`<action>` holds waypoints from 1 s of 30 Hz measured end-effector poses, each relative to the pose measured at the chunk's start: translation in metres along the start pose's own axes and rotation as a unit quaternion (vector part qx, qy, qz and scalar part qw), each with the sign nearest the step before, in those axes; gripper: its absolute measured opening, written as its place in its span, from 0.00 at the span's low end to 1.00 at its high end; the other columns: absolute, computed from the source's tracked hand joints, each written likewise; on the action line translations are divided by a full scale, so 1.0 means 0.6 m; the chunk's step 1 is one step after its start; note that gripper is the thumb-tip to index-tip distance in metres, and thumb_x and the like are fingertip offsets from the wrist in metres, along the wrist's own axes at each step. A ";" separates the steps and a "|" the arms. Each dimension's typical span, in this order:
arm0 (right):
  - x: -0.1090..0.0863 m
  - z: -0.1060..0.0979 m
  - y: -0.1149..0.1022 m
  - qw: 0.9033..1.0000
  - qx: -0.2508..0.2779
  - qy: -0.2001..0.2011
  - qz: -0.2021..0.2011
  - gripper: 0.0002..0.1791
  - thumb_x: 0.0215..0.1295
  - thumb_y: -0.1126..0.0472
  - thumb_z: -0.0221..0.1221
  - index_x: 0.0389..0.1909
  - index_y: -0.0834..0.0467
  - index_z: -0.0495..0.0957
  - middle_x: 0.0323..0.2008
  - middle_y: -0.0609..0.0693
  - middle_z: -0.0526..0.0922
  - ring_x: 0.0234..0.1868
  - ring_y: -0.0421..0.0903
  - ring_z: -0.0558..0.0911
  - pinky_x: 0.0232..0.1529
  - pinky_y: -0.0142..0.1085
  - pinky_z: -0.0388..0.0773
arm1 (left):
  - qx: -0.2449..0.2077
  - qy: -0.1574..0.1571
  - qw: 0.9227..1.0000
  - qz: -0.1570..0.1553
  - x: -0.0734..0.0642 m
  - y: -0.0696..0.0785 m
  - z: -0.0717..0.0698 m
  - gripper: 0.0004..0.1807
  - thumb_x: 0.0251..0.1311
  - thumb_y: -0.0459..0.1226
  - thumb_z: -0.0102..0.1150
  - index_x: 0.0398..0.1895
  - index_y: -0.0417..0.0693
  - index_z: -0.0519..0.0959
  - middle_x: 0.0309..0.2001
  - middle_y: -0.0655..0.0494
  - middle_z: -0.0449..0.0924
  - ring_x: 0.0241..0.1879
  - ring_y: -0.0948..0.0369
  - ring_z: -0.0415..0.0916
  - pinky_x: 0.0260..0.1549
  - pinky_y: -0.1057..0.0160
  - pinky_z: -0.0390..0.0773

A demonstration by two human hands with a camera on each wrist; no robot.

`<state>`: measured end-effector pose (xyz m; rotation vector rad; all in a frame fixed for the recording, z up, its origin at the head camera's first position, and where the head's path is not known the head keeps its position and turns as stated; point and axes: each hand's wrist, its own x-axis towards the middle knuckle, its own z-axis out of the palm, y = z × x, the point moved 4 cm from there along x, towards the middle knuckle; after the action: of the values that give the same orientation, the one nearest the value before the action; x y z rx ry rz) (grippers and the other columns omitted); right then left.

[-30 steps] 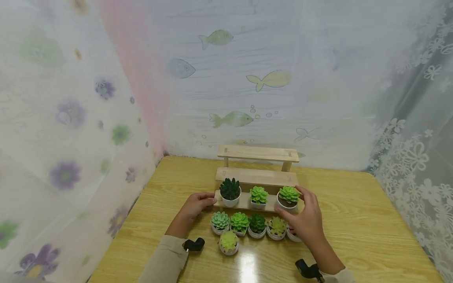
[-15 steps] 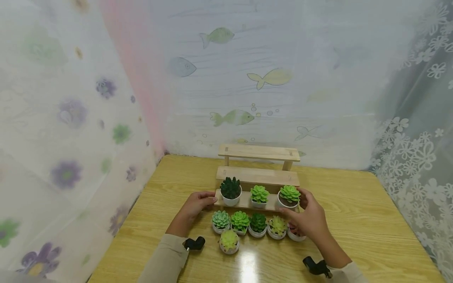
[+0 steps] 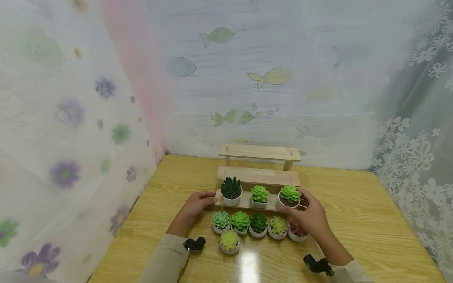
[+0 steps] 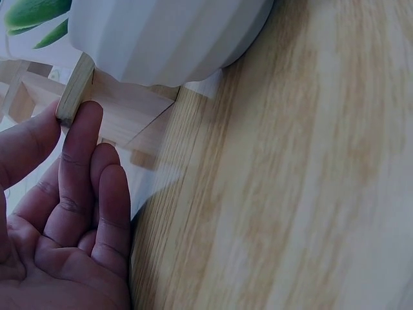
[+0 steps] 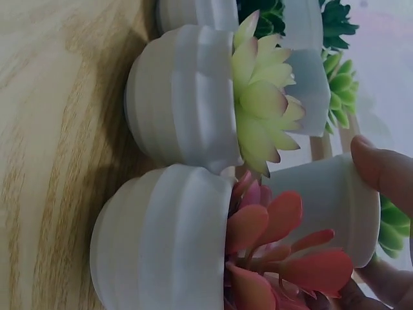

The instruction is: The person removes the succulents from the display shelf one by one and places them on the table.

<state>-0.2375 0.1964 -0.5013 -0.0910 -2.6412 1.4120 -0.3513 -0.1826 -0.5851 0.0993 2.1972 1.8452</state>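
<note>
While the left hand (image 3: 194,205) is pinching one end of the lowest shelf (image 3: 246,201), the right hand (image 3: 313,215) is pinching a green potted succulent (image 3: 290,195) at the other end, apparently settling it there; the next move is probably calling for a gentle release.

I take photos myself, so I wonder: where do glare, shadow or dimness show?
Head view: a white glare patch on the table, bottom middle; left wrist view: dim, cool-tinted, yet the left hand's creases show; right wrist view: soft shadows beside the white pots.
</note>
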 end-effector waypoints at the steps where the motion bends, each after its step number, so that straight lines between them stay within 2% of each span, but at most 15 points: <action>1: 0.000 0.000 0.001 1.000 0.005 0.000 0.000 0.51 0.59 0.41 0.74 0.78 0.54 0.63 0.67 0.65 0.76 0.64 0.64 0.80 0.60 0.53 0.81 | 0.001 0.000 1.000 0.002 0.000 0.001 0.001 0.21 0.67 0.43 0.69 0.59 0.43 0.85 0.49 0.50 0.87 0.42 0.58 0.84 0.48 0.58 0.82; 7: -0.001 -0.006 0.002 0.999 0.036 0.007 -0.016 0.46 0.59 0.44 0.75 0.75 0.53 0.67 0.65 0.62 0.79 0.62 0.61 0.82 0.56 0.46 0.84 | -0.005 0.001 1.000 0.005 0.000 0.003 0.003 0.20 0.68 0.41 0.68 0.59 0.42 0.84 0.46 0.51 0.88 0.42 0.58 0.84 0.48 0.55 0.83; 14: -0.008 -0.010 -0.006 0.999 0.040 0.018 -0.020 0.45 0.58 0.43 0.75 0.74 0.50 0.69 0.63 0.58 0.81 0.61 0.58 0.83 0.55 0.43 0.84 | -0.007 0.004 1.000 0.000 0.003 0.000 0.000 0.20 0.66 0.42 0.69 0.58 0.43 0.85 0.45 0.52 0.88 0.42 0.59 0.84 0.48 0.57 0.82; 22: -0.023 -0.007 -0.023 0.998 0.059 0.012 -0.034 0.45 0.57 0.45 0.76 0.74 0.51 0.69 0.61 0.56 0.82 0.52 0.47 0.87 0.45 0.31 0.84 | -0.007 0.003 1.000 -0.001 0.002 -0.001 0.000 0.19 0.66 0.41 0.69 0.57 0.42 0.85 0.44 0.53 0.88 0.41 0.59 0.84 0.46 0.58 0.82; 30: -0.037 -0.007 -0.039 0.997 0.075 0.003 -0.032 0.43 0.56 0.46 0.77 0.71 0.52 0.72 0.61 0.58 0.82 0.51 0.46 0.88 0.44 0.32 0.85 | -0.008 -0.009 1.000 -0.001 0.003 0.000 0.001 0.21 0.67 0.43 0.69 0.59 0.43 0.85 0.46 0.50 0.87 0.41 0.58 0.84 0.45 0.58 0.83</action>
<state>-0.2146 0.1839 -0.4815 0.0071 -2.4996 1.5790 -0.3529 -0.1819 -0.5857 0.1082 2.1691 1.8540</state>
